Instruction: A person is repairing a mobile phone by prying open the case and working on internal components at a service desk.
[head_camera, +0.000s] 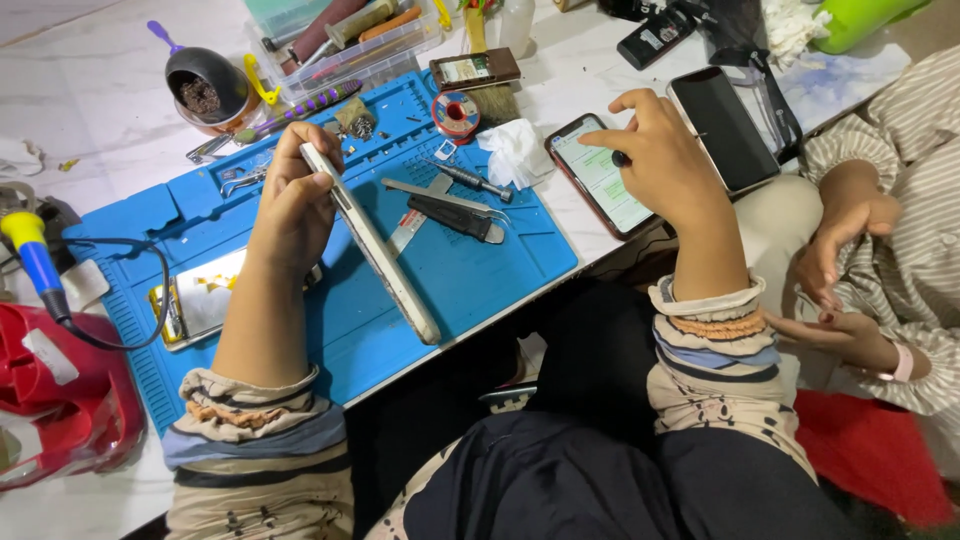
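- Gripping a white phone (372, 243) in your left hand (295, 200), you are holding it edge-up and tilted over the blue work mat (480, 275); fingers are closing around its upper end.
- Your right hand (665, 160) is hovering over a red-cased phone (598, 175) with a lit screen, which is lying on the tabletop (90, 90) just off the mat's right edge; fingers are curling, and a small dark bit is sitting pinched at the fingertips, cannot tell what it is.
- A black phone (722, 128) with a dark screen is lying just beside the red-cased one, to its right.
- On the mat near the white phone: a screwdriver (470, 180), flat metal tools (440, 200), a crumpled tissue (515, 150), a solder reel (456, 113).
- An opened device (200, 300) with a shiny panel is lying on the mat behind your left forearm.
- A soldering iron with blue-yellow handle (35, 260) is sitting at the far left, cable looping onto the mat.
- Another person's hands (840, 270) are resting at the right, well apart from yours.
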